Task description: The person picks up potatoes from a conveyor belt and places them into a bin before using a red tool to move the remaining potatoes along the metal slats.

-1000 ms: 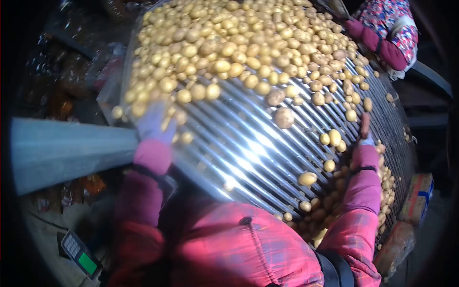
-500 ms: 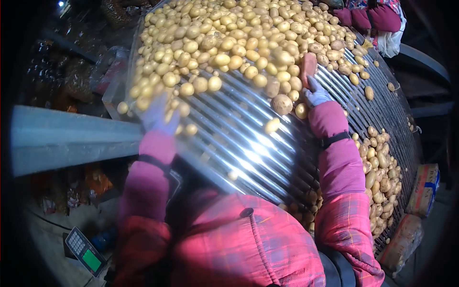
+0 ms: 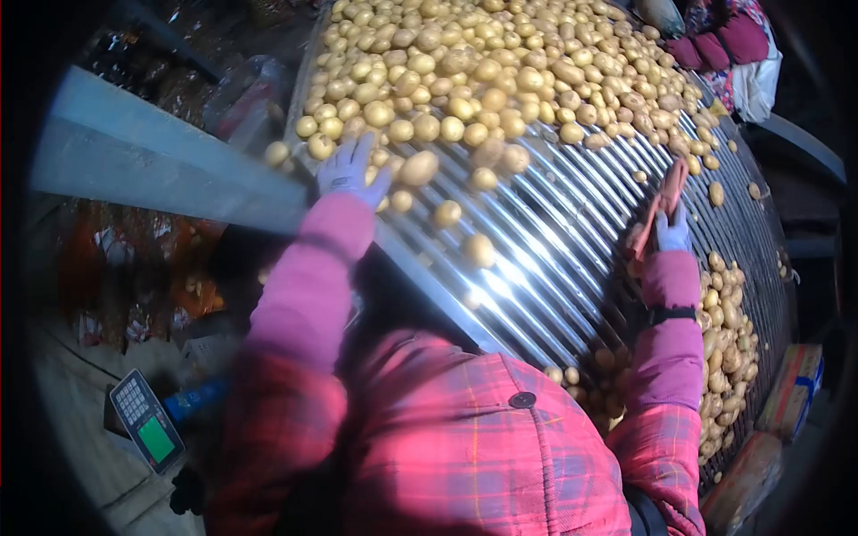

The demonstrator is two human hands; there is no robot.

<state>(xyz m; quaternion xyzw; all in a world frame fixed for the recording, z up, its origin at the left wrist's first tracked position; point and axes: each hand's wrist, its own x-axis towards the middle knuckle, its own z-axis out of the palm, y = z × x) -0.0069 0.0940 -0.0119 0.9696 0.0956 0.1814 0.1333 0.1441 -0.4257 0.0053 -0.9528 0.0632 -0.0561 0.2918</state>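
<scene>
A large heap of yellow potatoes (image 3: 483, 54) covers the top of a ribbed metal rack (image 3: 572, 205). My left hand (image 3: 351, 170), in a pale purple glove, is open with fingers spread at the rack's left edge, touching the near potatoes. My right hand (image 3: 673, 230), gloved too, is closed round a reddish flat piece (image 3: 660, 201) that stands over the bars; what it is I cannot make out. Between my hands, a few loose potatoes (image 3: 479, 251) lie on the bars.
More potatoes (image 3: 722, 348) are piled at the lower right. A metal beam (image 3: 161, 161) juts in from the left. A scale display (image 3: 147, 424) stands lower left, packed bags (image 3: 791, 389) lower right. Another person's sleeve (image 3: 728, 45) shows at the upper right.
The view has shifted. My right hand has moved right and nearer with the reddish piece, away from the heap. My left hand's fingers now show clearly spread. Loose potatoes have changed places on the bars.
</scene>
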